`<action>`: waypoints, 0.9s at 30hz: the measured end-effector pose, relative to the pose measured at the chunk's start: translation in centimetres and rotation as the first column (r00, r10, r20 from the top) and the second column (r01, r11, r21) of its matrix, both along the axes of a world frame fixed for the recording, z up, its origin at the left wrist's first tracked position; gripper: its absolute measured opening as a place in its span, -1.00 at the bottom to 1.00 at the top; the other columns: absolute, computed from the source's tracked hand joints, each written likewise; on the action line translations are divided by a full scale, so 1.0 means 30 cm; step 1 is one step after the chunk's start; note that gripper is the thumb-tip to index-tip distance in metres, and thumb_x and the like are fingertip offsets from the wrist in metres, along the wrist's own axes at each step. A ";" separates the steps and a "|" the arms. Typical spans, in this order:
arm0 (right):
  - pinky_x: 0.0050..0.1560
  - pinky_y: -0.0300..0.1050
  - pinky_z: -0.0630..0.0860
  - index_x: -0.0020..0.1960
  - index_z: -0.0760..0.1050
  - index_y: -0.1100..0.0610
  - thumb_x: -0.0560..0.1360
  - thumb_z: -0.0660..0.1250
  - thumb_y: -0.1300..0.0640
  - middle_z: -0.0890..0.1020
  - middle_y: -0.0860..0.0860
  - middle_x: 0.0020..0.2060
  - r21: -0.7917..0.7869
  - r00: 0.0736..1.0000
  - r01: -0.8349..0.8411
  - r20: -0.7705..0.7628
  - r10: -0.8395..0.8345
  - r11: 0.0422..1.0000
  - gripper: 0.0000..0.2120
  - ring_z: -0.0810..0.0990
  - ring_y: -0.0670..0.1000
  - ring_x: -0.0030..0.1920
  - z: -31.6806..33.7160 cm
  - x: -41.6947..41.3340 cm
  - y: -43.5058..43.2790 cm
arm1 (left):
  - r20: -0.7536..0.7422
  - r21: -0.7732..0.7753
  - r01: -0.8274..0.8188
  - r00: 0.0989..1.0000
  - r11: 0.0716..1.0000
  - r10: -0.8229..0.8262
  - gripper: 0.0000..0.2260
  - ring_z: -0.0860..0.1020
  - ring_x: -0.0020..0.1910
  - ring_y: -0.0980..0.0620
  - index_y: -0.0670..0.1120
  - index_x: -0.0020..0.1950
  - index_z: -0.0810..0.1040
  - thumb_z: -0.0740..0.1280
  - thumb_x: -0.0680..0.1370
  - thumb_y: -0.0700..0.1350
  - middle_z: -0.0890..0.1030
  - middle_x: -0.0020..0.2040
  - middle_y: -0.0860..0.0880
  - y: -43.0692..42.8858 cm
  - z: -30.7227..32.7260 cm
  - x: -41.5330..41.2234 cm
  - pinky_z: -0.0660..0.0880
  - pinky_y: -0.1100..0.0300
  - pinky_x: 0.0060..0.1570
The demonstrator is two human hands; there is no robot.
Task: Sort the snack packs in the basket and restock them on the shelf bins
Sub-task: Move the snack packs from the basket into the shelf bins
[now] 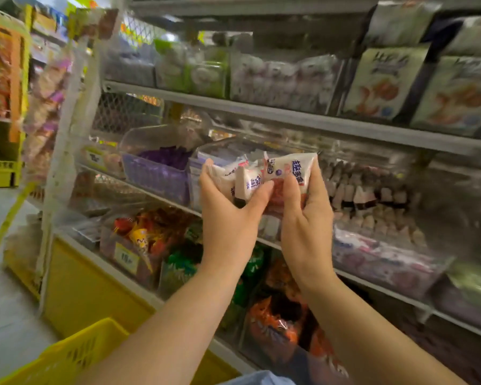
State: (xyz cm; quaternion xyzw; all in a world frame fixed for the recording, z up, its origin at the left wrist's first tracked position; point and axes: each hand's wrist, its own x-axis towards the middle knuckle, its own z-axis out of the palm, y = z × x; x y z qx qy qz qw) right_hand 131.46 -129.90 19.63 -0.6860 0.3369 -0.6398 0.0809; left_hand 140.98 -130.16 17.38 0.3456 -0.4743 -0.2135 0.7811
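Yellow basket [75, 354] sat below the left hand [228, 218], which with the right hand [306, 223] clutched a bunch of white snack packs [278, 168], prob lining them up for the bin [199, 173] just beyond.

Both bare forearms rise from the bottom of the view, the left forearm [175, 318] slanting up to the right and the right forearm [372, 329] slanting up to the left. They converge so that the hands meet side by side at mid-frame. The left hand [228, 220] and right hand [307, 223] show their backs to the camera, fingers curled away and thumbs pressed forward. Together they grip a bunch of small white plastic snack packs with blue print [278, 168]. The wrists are nearly straight.
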 end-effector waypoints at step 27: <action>0.09 -0.02 0.51 0.33 0.40 0.07 0.32 0.24 -0.47 0.42 0.10 0.28 -0.091 0.017 0.849 -0.980 -0.200 0.521 -0.21 0.48 0.12 0.15 0.347 -0.690 -0.372 | 0.224 0.039 0.342 0.913 0.939 -0.342 -0.28 0.45 0.17 0.30 0.18 0.50 0.11 0.46 0.46 0.02 0.40 0.26 0.23 -0.222 0.168 -0.260 0.39 0.63 -0.17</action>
